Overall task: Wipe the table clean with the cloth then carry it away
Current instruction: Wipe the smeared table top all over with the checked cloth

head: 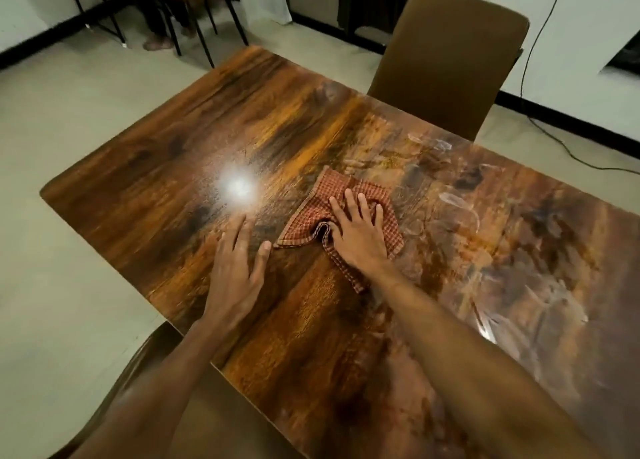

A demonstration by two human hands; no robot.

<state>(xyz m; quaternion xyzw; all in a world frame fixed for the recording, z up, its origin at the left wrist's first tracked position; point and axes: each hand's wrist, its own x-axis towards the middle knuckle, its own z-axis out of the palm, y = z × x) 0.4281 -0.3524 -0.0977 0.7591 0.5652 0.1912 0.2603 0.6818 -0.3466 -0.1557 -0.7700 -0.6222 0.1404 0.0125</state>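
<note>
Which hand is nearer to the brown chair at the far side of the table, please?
The right hand, pressed flat on the checked cloth, is nearer the brown chair. The left hand lies on the bare table, farther away.

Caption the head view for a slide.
Right hand presses a red checked cloth flat on the glossy wooden table; left hand rests alongside.

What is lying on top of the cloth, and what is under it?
The right hand lies flat on the cloth, fingers spread. Under the cloth is the table; that covered part cannot be seen.
</note>
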